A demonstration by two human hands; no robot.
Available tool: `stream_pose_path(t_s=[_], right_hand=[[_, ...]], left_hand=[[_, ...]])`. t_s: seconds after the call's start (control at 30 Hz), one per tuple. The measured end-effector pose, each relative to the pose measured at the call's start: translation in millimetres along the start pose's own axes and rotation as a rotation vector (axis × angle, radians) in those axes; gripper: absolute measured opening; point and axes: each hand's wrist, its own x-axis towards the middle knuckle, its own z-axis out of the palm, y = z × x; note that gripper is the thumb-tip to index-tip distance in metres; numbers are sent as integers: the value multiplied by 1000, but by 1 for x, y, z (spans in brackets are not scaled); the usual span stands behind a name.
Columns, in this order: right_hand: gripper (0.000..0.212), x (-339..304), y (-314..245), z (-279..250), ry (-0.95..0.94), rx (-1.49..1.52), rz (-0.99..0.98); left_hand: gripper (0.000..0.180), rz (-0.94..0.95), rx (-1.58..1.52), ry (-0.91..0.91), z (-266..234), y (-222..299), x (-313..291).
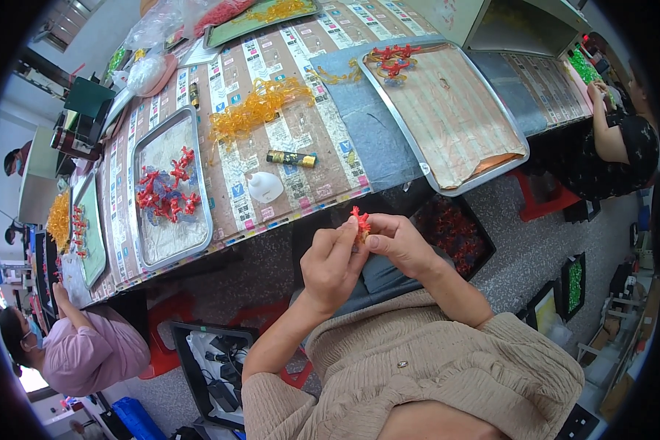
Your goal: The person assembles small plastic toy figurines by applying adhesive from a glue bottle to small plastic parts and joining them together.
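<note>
A metal tray (170,253) of red plastic pieces (166,192) is lying at far left while the left hand (332,265) and right hand (401,243) are pinching one small red piece (359,221) together near the table edge (293,216), probably best worked with gentle, steady fingertip pressure.

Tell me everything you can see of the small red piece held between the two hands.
The red piece is small, bright red and looks like glossy plastic, with short spiky branches sticking up. It sits upright, pinched from both sides: the left hand holds it with thumb and forefinger, the right hand grips it from the other side. Its lower part is hidden by the fingers. It is held in the air above the person's lap, just off the table edge.
</note>
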Motion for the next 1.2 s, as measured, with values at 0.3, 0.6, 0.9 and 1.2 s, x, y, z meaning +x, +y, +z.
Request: stream_pose_path(t_s=[0.3,0.6,0.9,1.2], right_hand=[[25,-6,-15,11,189,-467,-176],[14,-11,-21,8,224,-534,-216],[15,-12,-20,7,226,-518,-262],[15,-19,-24,2,315,-645,-361]], left_hand=[[21,-804,-927,59,-7,6,2],[32,-1140,-1410,-30,-12,8,-3],[28,-1192,-1628,-35,-7,8,-9],[28,-1285,-1802,-24,0,13,-10]])
